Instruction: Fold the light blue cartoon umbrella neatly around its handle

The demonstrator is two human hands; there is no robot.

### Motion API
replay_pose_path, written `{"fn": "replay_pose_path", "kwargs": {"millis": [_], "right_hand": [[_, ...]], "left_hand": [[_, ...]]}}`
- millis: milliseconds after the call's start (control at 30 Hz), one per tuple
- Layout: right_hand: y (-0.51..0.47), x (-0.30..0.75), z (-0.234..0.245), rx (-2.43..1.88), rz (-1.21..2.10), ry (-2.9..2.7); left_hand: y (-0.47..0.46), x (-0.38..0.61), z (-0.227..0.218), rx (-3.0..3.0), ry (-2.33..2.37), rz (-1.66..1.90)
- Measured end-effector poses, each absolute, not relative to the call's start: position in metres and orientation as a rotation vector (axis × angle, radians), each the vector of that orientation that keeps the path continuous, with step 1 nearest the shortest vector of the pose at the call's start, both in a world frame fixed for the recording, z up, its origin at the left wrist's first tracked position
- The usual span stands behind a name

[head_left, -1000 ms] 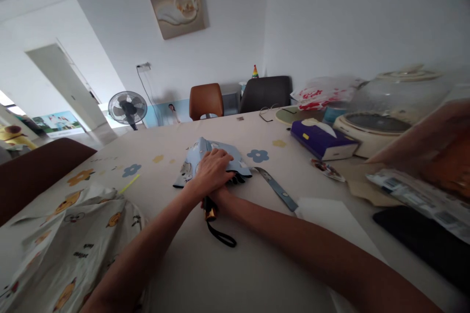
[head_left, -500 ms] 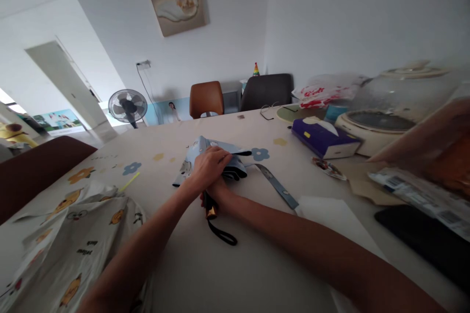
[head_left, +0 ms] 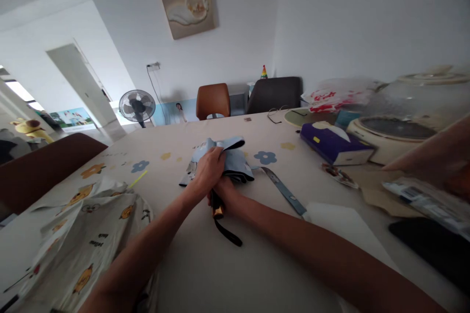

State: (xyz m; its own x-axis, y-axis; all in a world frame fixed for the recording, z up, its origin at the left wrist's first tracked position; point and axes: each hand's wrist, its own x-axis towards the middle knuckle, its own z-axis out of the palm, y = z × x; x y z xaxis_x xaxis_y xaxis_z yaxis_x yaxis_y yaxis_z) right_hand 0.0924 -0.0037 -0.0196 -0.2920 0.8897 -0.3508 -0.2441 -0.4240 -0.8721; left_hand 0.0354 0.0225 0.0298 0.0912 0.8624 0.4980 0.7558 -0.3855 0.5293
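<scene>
A partly gathered folding umbrella (head_left: pixel 237 162), light blue outside and black underneath, lies in front of me with its handle pointing at me. My left hand (head_left: pixel 210 167) is closed over the top of its fabric, the fingers bent around a fold. Lower down, my right hand (head_left: pixel 225 192) grips the umbrella where canopy and black handle meet; its fingers are mostly hidden under the left hand and fabric. Below it show the handle's copper-coloured end (head_left: pixel 218 212) and a black wrist loop (head_left: pixel 228 234). From the canopy a blue strap (head_left: pixel 282 190) runs right across the table.
Left lies a crumpled printed cloth (head_left: pixel 106 227) near a yellow strip (head_left: pixel 138 179). On the right are a purple tissue box (head_left: pixel 332 143), a white sheet (head_left: pixel 340 227), a black flat object (head_left: pixel 429 242) and a lidded glass appliance (head_left: pixel 400 129). Eyeglasses (head_left: pixel 275 115) lie at the back.
The view has shifted slightly, so everything sits a little further right. My left fingers have drawn in, and the fabric flap beside them now stands higher. The right hand keeps its grip.
</scene>
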Motion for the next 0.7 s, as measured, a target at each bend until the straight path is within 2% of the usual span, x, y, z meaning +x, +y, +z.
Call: {"fn": "replay_pose_path", "kwargs": {"millis": [167,400,700], "right_hand": [[-0.005,0.094,-0.016,-1.15,1.846,-0.876],[-0.001,0.097,-0.016,-1.114,1.872,-0.83],[-0.004,0.1,-0.009,-1.16,1.843,-0.92]], "left_hand": [[0.034,0.027,0.022,1.676,1.46,1.512],[0.036,0.031,0.022,0.863,1.144,1.587],[0.022,0.034,0.046,0.696,0.942,1.621]]}}
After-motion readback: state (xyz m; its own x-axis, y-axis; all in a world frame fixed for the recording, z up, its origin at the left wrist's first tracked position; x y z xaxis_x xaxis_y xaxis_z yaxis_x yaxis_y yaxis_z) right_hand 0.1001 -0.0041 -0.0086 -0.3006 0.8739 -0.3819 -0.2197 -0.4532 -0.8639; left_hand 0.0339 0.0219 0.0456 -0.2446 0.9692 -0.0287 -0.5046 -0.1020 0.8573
